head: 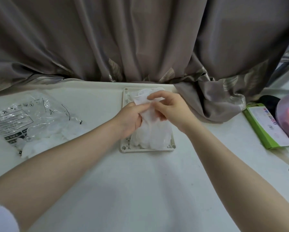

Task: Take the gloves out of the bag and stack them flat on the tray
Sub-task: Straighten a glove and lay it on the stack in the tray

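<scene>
Left hand (pixel 129 119) and right hand (pixel 169 108) meet over the tray, both pinching one thin translucent white plastic glove (pixel 144 104) by curled fingers and thumbs, holding it just above the pile. Under them, a stack of translucent white gloves (pixel 153 136) lies in the rectangular off-white plastic tray (pixel 146 149), at 12 o'clock on the white table (pixel 123 190). At 9 o'clock, a clear printed plastic bag (pixel 14 118) lies flat, more white gloves (pixel 45 139) spilling from its near end. At 3 o'clock a green flat box (pixel 266 129); grey-brown curtain (pixel 140 39) behind.
</scene>
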